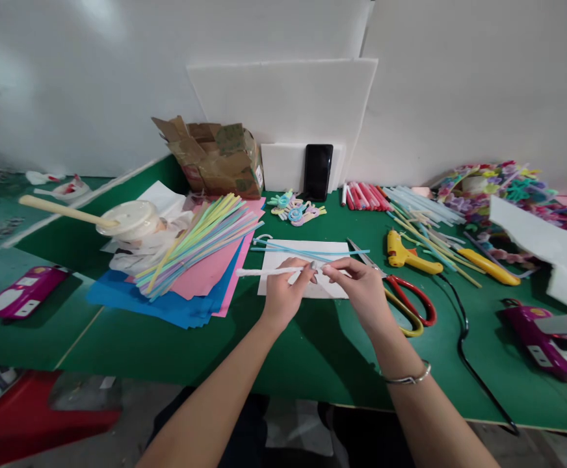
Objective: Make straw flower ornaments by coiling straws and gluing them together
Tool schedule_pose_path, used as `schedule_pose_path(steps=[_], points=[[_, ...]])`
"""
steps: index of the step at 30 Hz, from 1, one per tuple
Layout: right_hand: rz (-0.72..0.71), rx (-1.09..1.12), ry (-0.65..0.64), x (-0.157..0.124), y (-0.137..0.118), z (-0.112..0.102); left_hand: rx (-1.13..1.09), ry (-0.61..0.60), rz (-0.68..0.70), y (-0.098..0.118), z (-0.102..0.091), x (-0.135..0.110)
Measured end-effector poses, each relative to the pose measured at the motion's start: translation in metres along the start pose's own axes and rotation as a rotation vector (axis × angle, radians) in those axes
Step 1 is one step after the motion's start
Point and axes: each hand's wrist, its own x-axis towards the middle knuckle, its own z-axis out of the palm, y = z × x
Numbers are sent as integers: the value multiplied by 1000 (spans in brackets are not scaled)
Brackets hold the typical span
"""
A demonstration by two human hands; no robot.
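a white pipe cleaner [251, 272] lies across the left hand [283, 294], its free length poking out to the left past the knuckles, over the edge of the white paper [329, 290]. the left thumb and forefinger pinch it near its other end, in front of the wearer. the right hand [362, 284] comes in from the other side, thumb and forefinger drawn close together just beside the left fingertips; whether they grip the tip too is too small to tell. both hands are above the paper, and blue pipe cleaners [286, 247] lie across its far part, beyond the fingers. scissors [391, 281] with one red and one yellow handle lie just right of the right hand, with a yellow glue gun [403, 257] farther right. well to the left of the left hand, a pastel pipe cleaner bundle [200, 247] rests on pink and blue sheets [166, 313].
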Motion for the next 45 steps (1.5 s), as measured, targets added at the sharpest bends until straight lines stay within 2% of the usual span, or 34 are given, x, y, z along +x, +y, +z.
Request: schedule_pose_path(steps=[4, 6, 7, 8, 10, 14, 16, 18, 21, 25, 27, 29, 32, 35, 38, 40, 42, 45], points=[[491, 375, -122, 1, 5, -1, 215, 68, 309, -4, -1, -4], [603, 462, -160, 0, 7, -2, 267, 77, 430, -5, -1, -5], [600, 465, -166, 0, 7, -2, 275, 82, 451, -5, -1, -5], [557, 437, -158, 0, 7, -2, 269, 85, 437, -5, 0, -5], [375, 289, -101, -1, 5, -2, 195, 66, 295, -4, 1, -3], [-185, -187, 71, -2, 0, -2, -223, -86, -199, -4, 7, 1], [-475, -391, 83, -3, 0, -3, -475, -103, -387, -6, 10, 3], [-688, -557, 34, -5, 2, -5, -668, -67, -531, -8, 12, 4], [-835, -746, -41, -6, 6, -9, -823, -33, -677, -10, 14, 4], [-874, -827, -62, -6, 7, -11, -881, -58, -753, -13, 14, 4], [-831, -746, -19, -6, 6, -8, -848, -68, -690, -13, 14, 5], [-736, -605, 53, -5, 5, -4, -733, -62, -555, -12, 12, 5], [-450, -360, 105, -3, 3, 2, -431, -37, -329, -6, 9, 4], [-56, -72, 41, -2, 2, 4, -114, 0, -134, -1, 4, 1], [253, 180, -52, -1, 3, 2, 176, 59, 154, -2, 1, -2], [400, 291, -101, -1, 4, 0, 321, 77, 372, -6, -2, -3], [511, 367, -142, 0, 6, -2, 421, 62, 526, -9, -4, -3], [614, 422, -185, 0, 8, -4, 485, 1, 582, -11, -7, -2]])
